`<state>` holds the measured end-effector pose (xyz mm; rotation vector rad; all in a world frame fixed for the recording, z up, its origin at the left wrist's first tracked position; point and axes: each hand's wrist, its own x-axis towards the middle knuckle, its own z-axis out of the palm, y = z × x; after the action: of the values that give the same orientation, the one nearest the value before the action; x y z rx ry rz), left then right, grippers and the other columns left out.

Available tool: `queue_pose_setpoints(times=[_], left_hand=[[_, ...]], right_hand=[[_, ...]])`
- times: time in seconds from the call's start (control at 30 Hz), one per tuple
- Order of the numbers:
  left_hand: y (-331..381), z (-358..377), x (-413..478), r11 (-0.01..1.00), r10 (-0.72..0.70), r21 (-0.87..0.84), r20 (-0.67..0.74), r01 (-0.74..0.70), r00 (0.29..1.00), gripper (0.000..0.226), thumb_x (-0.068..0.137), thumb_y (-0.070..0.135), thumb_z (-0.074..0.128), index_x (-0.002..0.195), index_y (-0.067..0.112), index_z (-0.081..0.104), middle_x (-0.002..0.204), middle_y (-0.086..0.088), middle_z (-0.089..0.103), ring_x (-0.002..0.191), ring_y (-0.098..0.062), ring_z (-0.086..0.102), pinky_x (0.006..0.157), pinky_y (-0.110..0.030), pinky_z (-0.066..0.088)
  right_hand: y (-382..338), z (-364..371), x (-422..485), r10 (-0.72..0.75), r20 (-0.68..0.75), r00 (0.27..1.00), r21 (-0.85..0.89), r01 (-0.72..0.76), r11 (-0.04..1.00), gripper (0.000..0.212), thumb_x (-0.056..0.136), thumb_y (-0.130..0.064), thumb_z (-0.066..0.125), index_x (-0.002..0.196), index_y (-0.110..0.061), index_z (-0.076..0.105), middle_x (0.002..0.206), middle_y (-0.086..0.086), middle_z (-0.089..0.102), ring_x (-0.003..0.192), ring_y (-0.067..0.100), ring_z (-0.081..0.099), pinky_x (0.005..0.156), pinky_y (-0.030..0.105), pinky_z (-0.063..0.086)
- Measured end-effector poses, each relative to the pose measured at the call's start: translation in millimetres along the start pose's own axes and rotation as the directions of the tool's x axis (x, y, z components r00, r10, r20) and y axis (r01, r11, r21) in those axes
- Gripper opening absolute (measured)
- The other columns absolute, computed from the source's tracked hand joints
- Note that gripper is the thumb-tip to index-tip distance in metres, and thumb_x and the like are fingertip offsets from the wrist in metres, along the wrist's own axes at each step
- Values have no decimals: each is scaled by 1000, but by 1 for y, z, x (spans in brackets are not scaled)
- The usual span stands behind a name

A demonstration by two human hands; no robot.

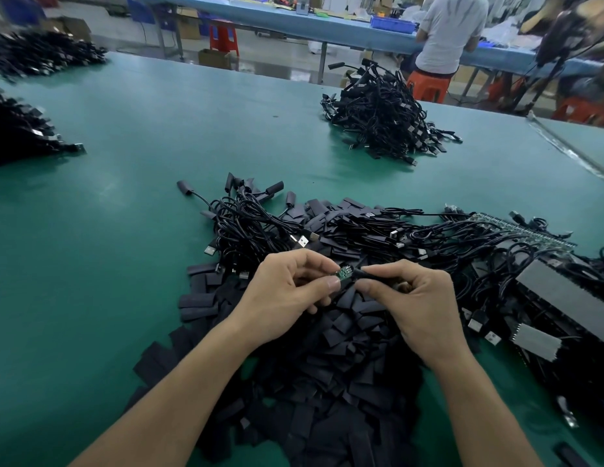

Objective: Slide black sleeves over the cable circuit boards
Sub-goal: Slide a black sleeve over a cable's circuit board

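Loose sleeves (327, 382): head view, 6 o'clock, nearest; a deep heap of flat, matte black tube pieces, short and rectangular, lying every way on the table (125, 203).
Table: smooth green mat, faintly glossy.
Left hand (287, 294): centre, above the heap; thumb and forefinger pinch the left end of the circuit board (343, 274).
Circuit board: small green rectangle with pale solder spots, held level between both hands; its markings are too small to read.
Right hand (418, 305): toward 3 o'clock of the board; thumb and forefinger clasp the black sleeve (369, 275).
Black sleeve: matte tube, its open end touching the board's right end; most of the board is bare.
Cables (361, 230): 12 o'clock of the hands; thin, round black cords in a tangle, with shiny silver USB plugs (302, 241).
Board strip (526, 229): 2 o'clock; long row of green boards joined edge to edge.
Far cable pile (378, 116): 1 o'clock, well apart, a black mound.
Side piles (17, 129): 9 to 10 o'clock, black, blurred.
Person (449, 32): 1 o'clock beyond the table, grey shirt, on an orange stool (428, 85).
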<state>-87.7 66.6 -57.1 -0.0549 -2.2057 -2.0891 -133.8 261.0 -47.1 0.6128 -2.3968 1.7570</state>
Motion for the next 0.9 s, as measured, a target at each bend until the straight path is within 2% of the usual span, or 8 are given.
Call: queue_pose_setpoints(times=[0.13,0.3,0.43,0.57,0.77,0.9], left_hand=[[0,-3,0,1000,24,-20,-5,-24,1000,23,89,8,74,86,31,76,78,-2,74,64,-14,69,54,-18,52],[1,-3,0,1000,13,-23,-1,-13,1000,21,88,7,74,85,28,78,75,-2,73,62,-11,67,54,-17,50],[2,-5,0,1000,14,-5,9,-14,1000,16,88,6,74,86,21,79,73,-3,71,62,-10,64,54,-18,50],[2,-5,0,999,19,46,7,-19,1000,14,88,8,74,87,21,79,70,1,70,63,-9,63,54,-19,51],[2,-3,0,996,-7,87,39,4,999,14,89,9,74,88,23,76,70,3,72,61,-8,65,53,-18,50],[3,-2,-2,994,-17,110,69,9,997,13,90,10,73,92,23,76,73,1,72,65,-9,67,55,-18,50]], right_hand=[[0,0,0,8,35,999,47,-10,999,25,63,-30,83,87,-24,78,81,-9,76,76,7,71,67,15,52],[-1,-1,1,40,48,998,82,-44,996,28,61,-27,84,88,-21,78,80,-8,76,72,4,71,65,12,51],[-1,-4,0,51,103,993,35,-55,998,33,61,-32,84,92,-24,78,84,-10,76,78,4,70,68,14,52],[-2,-6,0,77,161,984,-18,-75,997,31,61,-30,85,90,-23,79,83,-6,76,77,9,71,70,23,57],[-4,-5,-2,8,174,985,-100,10,995,24,64,-26,88,87,-27,80,81,-11,74,77,6,69,69,19,53],[-4,1,-3,-16,193,981,-115,38,993,29,67,-20,89,89,-35,78,85,-14,73,83,7,69,75,26,54]])
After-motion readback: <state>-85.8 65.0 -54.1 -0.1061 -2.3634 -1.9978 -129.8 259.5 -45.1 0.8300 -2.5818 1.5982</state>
